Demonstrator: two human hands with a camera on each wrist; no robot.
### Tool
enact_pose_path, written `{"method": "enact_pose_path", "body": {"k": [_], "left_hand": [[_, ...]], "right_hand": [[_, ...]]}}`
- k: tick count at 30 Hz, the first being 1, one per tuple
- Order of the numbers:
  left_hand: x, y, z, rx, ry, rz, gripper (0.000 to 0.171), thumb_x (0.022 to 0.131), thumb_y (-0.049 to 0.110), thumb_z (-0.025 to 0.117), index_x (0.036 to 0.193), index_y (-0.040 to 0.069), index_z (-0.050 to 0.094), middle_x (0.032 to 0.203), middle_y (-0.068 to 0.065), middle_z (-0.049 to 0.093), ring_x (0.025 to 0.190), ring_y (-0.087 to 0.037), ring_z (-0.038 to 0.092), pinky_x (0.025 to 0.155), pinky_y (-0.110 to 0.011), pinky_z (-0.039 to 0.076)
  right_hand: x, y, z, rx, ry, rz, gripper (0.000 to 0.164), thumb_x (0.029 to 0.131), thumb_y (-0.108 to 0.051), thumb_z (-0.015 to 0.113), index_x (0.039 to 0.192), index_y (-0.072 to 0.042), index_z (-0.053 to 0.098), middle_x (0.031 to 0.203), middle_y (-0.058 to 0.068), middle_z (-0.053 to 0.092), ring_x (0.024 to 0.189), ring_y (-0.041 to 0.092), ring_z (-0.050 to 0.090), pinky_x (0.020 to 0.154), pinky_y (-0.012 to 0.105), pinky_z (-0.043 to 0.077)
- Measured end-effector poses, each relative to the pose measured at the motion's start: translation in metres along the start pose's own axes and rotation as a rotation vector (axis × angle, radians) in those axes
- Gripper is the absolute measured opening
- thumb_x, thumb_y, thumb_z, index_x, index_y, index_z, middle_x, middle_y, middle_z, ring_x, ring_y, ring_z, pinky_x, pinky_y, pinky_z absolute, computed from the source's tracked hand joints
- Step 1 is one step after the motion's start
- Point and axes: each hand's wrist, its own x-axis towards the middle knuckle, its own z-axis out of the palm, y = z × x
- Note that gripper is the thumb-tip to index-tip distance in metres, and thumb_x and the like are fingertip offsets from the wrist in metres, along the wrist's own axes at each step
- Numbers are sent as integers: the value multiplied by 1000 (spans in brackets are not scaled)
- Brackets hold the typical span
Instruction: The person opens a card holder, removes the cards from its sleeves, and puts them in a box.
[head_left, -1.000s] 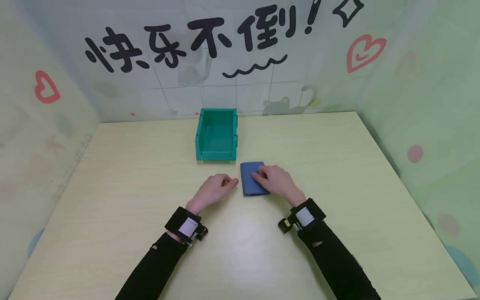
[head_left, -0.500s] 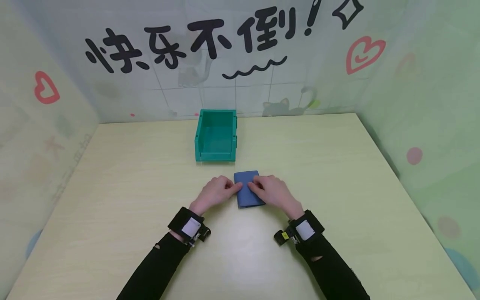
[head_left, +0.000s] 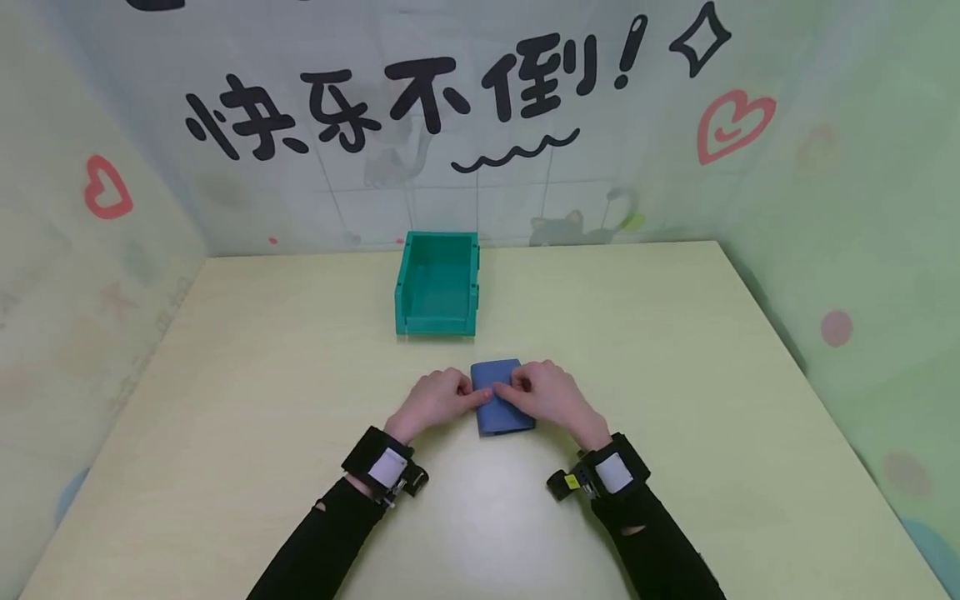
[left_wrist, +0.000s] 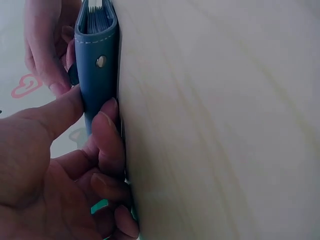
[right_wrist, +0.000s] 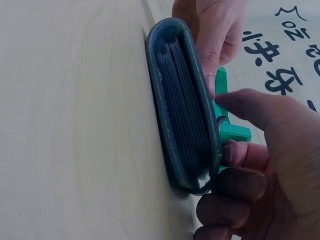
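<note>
A small blue card holder (head_left: 493, 372) lies on the table between my hands. Its edge is stitched in pale thread, and a round metal snap (left_wrist: 101, 61) shows on the spine side in the left wrist view. Several thin inner sleeves (right_wrist: 182, 100) fan at its end in the right wrist view. My left hand (head_left: 435, 398) grips its left side, thumb on the upper cover and fingertips against the spine. With curled fingers, my right hand (head_left: 551, 396) holds the right side, the thumb over the cover beside a small dark tab (left_wrist: 73, 74).
Beyond the hands, a green open-fronted bin (head_left: 438, 292) stands near the table's far edge. The pale wooden table (head_left: 262, 375) is enclosed by printed wall sheets (head_left: 300, 200) at the back and both sides.
The card holder has slid toward me and slightly left with my right hand. My left hand, earlier apart from it, has come onto its left side, its thumb now further over the cover.
</note>
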Motion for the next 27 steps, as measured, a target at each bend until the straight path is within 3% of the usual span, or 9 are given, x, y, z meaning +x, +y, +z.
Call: {"method": "enact_pose_path", "body": {"k": [5,15,27], "left_hand": [[2,-2,0,0,-14,13,48,97,38,66,58,16,48,53,7,38,48,-9,37,50,-22,23],[6,-6,-3,-17,-49,14,43,97,40,65,63,14,57,56,6,43,52,-10,41,52,-24,26],[4,0,-3,-9,-51,-14,42,96,40,67,67,10,64,56,4,46,54,-12,43,54,-24,27]], "right_hand": [[-2,6,4,-22,47,-44,50,91,-48,70,61,-17,45,53,-9,33,47,7,35,50,21,21],[-6,13,13,-26,142,-115,42,93,-35,70,63,-16,47,54,-10,34,48,4,35,50,19,20],[-9,18,20,86,193,-233,36,95,-16,67,64,-13,49,55,-11,35,50,0,35,52,17,24]]}}
